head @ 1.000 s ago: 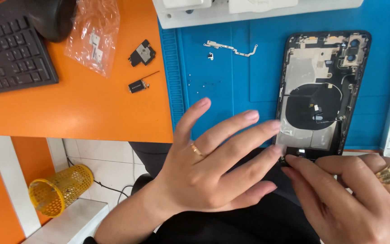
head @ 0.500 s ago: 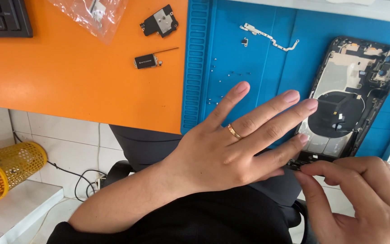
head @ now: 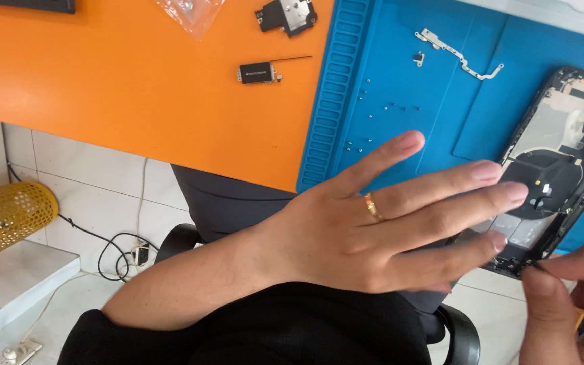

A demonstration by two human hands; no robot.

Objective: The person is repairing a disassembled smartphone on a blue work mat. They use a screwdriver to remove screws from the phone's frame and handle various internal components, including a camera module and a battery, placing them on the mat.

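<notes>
- One view only, head camera looking down at your bench edge.
- Your left hand [head: 366, 230] is flat and open, fingers spread, gold ring [head: 372, 205] on the ring finger. It grips nothing; the fingertips lie over the lower end of the opened phone [head: 562, 162], real contact hard to confirm.
- Your right hand [head: 566, 304] sits at the bottom right corner, mostly cut off. Thumb and forefinger are pinched together right at the phone's bottom edge; I cannot tell what, if anything, is between them.
- Opened phone lies back-down on the blue repair mat [head: 407, 81], tilted, its lower end overhanging the bench edge towards you. Screen is off, internals exposed: dark round coil in the middle, metal shields above it.
- Thin metal bracket strip [head: 459, 55] lies on the mat to the upper left of the phone, well apart from both hands.
- Several tiny screws [head: 390, 106] are scattered on the mat, just above your left fingers.
- Left of the mat, on the orange tabletop [head: 103, 81]: a small black module with a thin flex tail [head: 259, 71], a black-and-silver part [head: 286, 15] above it, a clear plastic bag [head: 190, 12] at the top edge.
- Yellow mesh basket [head: 5, 220] stands down at floor level, far left.
</notes>
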